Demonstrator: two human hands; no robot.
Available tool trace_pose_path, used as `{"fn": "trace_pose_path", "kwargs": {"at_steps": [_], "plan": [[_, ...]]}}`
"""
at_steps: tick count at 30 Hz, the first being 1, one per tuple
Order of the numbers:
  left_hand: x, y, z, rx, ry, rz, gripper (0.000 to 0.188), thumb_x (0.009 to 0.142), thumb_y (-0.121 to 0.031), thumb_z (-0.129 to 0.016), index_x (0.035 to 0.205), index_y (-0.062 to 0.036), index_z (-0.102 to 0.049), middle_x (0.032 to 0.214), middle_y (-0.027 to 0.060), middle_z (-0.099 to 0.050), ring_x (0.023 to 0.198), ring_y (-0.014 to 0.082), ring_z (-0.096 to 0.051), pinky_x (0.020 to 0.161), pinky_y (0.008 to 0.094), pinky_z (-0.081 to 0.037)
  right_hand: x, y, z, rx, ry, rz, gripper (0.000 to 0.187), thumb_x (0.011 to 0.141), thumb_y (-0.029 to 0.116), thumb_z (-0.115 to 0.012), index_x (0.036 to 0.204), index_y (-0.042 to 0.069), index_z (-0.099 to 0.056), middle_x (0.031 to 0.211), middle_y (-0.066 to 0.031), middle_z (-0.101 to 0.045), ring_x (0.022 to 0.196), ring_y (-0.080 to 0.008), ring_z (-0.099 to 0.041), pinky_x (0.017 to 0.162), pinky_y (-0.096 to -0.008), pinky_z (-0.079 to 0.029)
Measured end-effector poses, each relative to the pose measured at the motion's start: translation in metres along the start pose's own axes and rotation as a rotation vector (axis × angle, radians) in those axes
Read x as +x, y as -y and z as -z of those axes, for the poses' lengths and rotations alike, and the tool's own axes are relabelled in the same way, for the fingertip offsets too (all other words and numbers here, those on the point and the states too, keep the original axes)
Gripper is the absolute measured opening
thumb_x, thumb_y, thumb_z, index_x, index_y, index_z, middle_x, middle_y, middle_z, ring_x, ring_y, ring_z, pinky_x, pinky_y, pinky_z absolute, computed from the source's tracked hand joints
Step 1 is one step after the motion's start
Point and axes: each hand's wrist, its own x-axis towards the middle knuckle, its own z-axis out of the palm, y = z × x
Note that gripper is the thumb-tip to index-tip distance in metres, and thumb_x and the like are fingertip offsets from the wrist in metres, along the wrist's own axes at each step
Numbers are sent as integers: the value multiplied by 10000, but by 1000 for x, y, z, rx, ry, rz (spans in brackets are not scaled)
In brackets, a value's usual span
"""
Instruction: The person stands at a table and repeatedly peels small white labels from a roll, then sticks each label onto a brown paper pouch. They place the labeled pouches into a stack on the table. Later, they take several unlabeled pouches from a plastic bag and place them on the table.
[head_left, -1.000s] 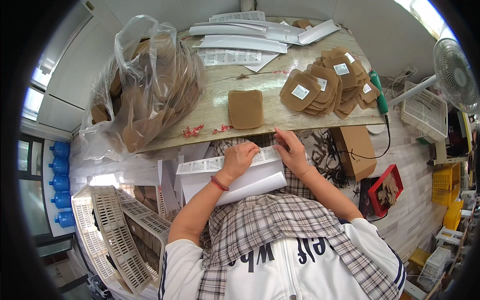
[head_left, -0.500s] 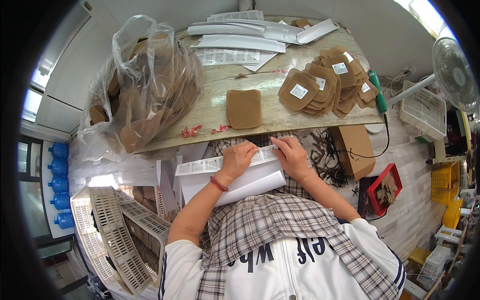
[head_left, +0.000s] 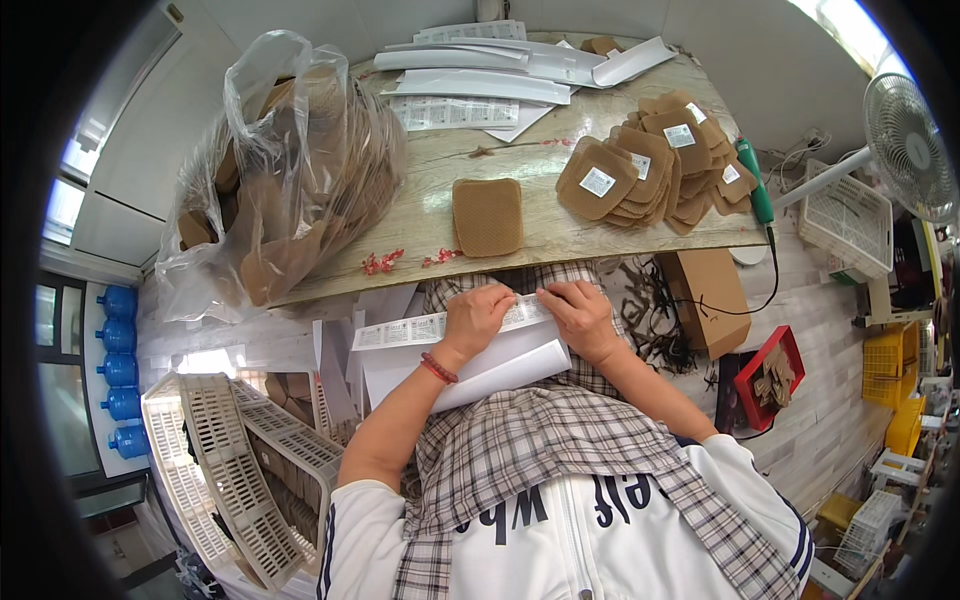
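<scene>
So the person's sitting right up at the wooden table (head_left: 420,225), and both hands are working over their lap, just off the table's near edge. Left hand (head_left: 478,318) is curled up tight, thumb and fingers clamped on a white label sheet (head_left: 402,333). Right hand (head_left: 580,318) has its thumb and fingertips bunched together at the sheet's right end, touching it; too small for me to tell if there's anything pinched between them. There's a bit of a gap between the two hands.

The sheet itself sits between the table's near edge and the person's belly. Long axis goes left to right, pretty much parallel to that table edge, with the right end angled slightly away from the body. Printed row faces up on the side nearest the table, and the side nearest the person curls over into a loose roll.

On the table, a brown pad (head_left: 488,217) lies close to the near edge, pretty much straight out from the left hand. More brown pads with white labels (head_left: 598,181) are heaped toward the table's right end, a clear plastic bag (head_left: 290,180) full of brown pieces slumps at its left end, and loose white sheets (head_left: 480,86) are spread along its far edge.
</scene>
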Motion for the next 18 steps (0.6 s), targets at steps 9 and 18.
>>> {"fn": "trace_pose_path", "kwargs": {"at_steps": [9, 18], "plan": [[0, -1, 0, 28, -3, -9, 176, 899, -221, -625, 854, -68, -701, 799, 103, -685, 755, 305, -663, 659, 404, -506, -1, -3, -10, 219, -41, -207, 144, 735, 14, -749, 862, 75, -717, 863, -50, -666, 793, -242, -633, 683, -339, -525], [0, 1, 0, 27, 9, -5, 175, 902, -217, -619, 856, -70, -702, 810, 96, -689, 770, 303, -666, 667, 407, -507, -2, -6, -13, 247, -64, -230, 111, 728, 12, -750, 797, 66, -682, 836, -56, -657, 780, -254, -635, 674, -346, -525]]}}
